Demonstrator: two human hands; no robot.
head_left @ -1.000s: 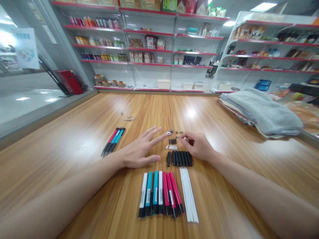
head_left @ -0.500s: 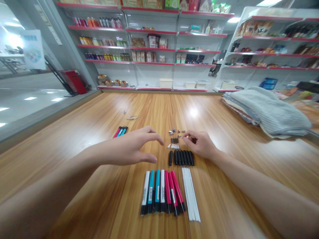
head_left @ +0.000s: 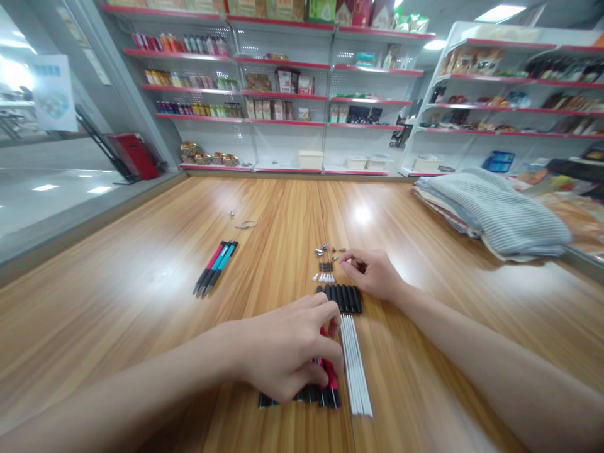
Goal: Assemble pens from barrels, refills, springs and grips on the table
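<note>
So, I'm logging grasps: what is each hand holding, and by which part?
Left hand grips a red pen barrel at its far end; right hand: cannot tell.

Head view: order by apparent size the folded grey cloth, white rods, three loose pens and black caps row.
1. folded grey cloth
2. white rods and three loose pens: look alike, rods nearer camera, unranked
3. black caps row

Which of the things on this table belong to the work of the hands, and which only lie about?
In use: left hand on pink plastic pen barrels with black ends; right hand by tiny metal pen tips; short black plastic tubes; thin white refill tubes.
Lying about: folded grey striped cloth; small metal ring.
</note>
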